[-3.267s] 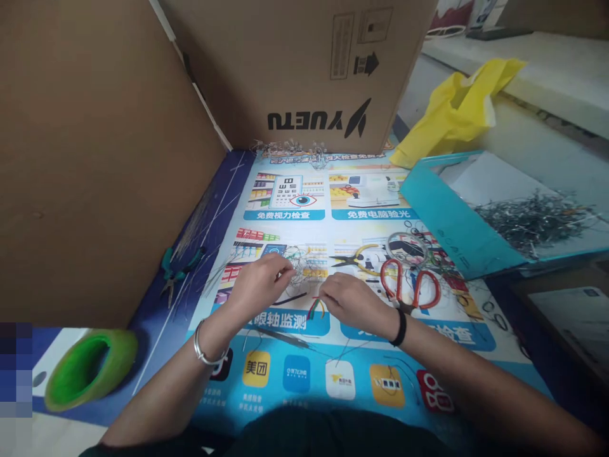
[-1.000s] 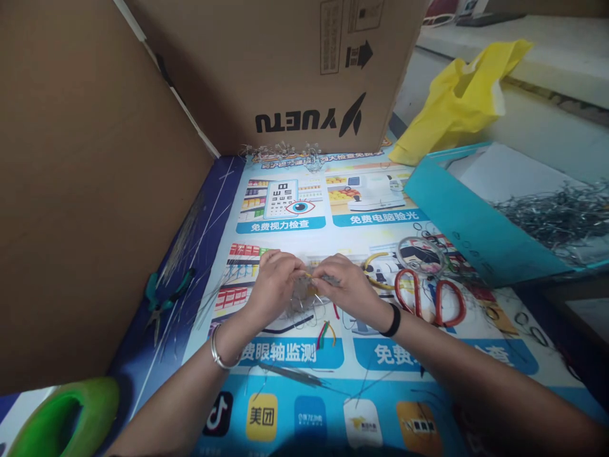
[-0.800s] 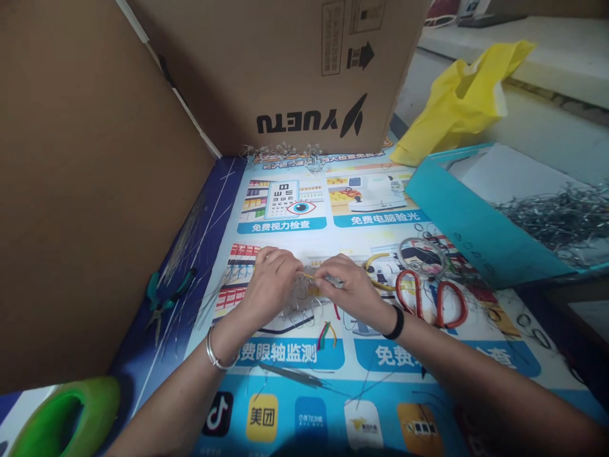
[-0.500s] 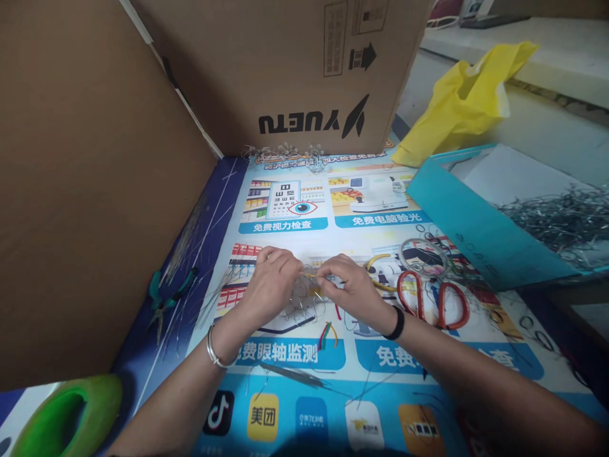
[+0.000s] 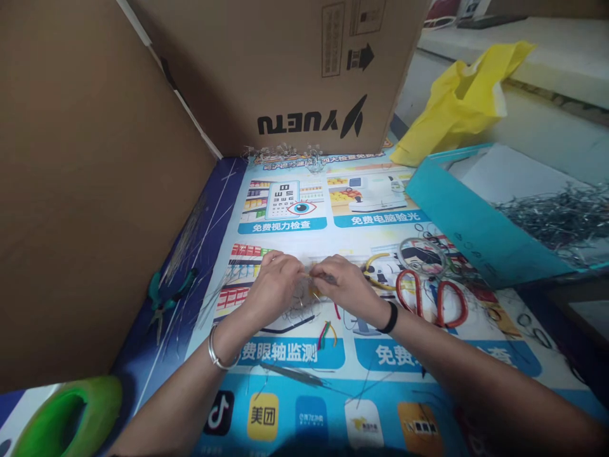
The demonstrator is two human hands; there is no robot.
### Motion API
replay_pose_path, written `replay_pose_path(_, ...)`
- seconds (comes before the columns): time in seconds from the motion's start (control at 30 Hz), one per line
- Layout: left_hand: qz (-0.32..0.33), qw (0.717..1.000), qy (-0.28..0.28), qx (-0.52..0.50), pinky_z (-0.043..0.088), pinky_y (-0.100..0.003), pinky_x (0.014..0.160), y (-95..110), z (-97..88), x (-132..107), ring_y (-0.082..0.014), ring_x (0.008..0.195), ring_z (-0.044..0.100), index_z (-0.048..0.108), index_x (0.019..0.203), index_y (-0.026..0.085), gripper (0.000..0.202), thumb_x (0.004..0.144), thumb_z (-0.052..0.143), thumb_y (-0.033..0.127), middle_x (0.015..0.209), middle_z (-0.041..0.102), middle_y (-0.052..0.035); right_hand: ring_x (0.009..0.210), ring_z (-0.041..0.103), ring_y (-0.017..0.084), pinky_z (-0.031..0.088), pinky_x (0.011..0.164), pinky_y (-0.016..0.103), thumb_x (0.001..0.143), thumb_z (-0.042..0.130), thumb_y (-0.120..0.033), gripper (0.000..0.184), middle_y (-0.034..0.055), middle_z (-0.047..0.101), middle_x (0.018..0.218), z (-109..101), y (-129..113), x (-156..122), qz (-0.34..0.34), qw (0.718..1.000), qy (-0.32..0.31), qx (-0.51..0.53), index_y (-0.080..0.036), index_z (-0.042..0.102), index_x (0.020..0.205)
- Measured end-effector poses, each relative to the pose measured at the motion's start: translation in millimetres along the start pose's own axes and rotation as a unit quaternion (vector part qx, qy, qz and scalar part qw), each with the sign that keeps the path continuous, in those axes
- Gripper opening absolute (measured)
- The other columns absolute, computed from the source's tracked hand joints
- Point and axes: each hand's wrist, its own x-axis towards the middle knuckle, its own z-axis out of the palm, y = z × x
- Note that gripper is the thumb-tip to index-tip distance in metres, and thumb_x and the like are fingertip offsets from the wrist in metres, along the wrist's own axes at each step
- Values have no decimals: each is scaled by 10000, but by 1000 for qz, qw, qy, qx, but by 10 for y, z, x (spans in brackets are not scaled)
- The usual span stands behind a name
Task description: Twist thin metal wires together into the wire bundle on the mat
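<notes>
My left hand [image 5: 280,284] and my right hand [image 5: 346,282] nearly meet over the middle of the printed sheet [image 5: 280,238]. Between and under them is a small tangle of thin silvery wire [image 5: 299,303]. The left fingers are curled closed on the wire piece, partly hiding it. My right thumb and fingers pinch together at its other side, where a bit of yellow shows below the fingertips; the exact part held there is too small to make out. Short red, green and yellow strips [image 5: 325,334] lie just below the hands.
Red-handled scissors [image 5: 440,304] and a clear tape ring [image 5: 422,256] lie right. A blue box [image 5: 495,231] holds loose wire. Teal-handled pliers [image 5: 164,295] lie left, green tape [image 5: 102,406] at lower left. Cardboard [image 5: 285,70] stands behind, wire pieces [image 5: 314,158] at its foot.
My right fingers have curled in and shifted slightly left, closer to the left hand. The yellow strand that showed between the fingertips is now mostly covered. The left hand has hardly moved.
</notes>
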Motion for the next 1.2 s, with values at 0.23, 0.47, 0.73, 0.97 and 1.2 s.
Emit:
replay_pose_path(0.23, -2, 997, 1, -74, 381, -382, 849, 54, -3, -18, -192, 840, 576, 532, 830, 176, 151, 910, 416, 121, 861, 660, -39, 716, 569, 139, 416, 712, 274, 722, 624, -68, 130, -14, 642, 697, 39, 7, -19, -16, 1000, 24, -13, -197, 637, 713)
replay_pose_path(0.47, -15, 993, 11, -113, 395, -357, 823, 94, -23, -21, -183, 830, 567, 532, 863, 184, 146, 930, 403, 170, 869, 662, -31, 679, 554, 144, 412, 698, 289, 766, 577, -88, 140, 3, 629, 654, 54, -17, -54, -58, 994, 83, -33, -187, 617, 675)
replay_pose_path(0.73, 9, 996, 33, -79, 364, -362, 846, 65, -49, -12, -190, 905, 560, 543, 857, 176, 147, 930, 416, 187, 889, 649, -38, 675, 528, 152, 399, 673, 293, 749, 515, -71, 143, 10, 602, 650, 12, -72, -66, -80, 992, 95, -11, -185, 556, 673)
replay_pose_path(0.97, 32, 996, 45, 64, 315, -399, 862, 57, -75, -10, -216, 919, 543, 561, 803, 175, 161, 879, 437, 105, 829, 643, -47, 685, 500, 158, 386, 675, 302, 721, 487, -61, 137, 16, 571, 661, 5, -95, -75, -100, 991, 85, -11, -185, 515, 672)
replay_pose_path(1.2, 57, 984, 50, 159, 330, -415, 854, 125, -74, -15, -239, 897, 528, 569, 793, 168, 162, 811, 458, 50, 812, 638, -62, 666, 460, 160, 367, 661, 304, 678, 456, -54, 149, 11, 515, 632, -5, -122, -49, -135, 987, 86, -29, -195, 464, 633)
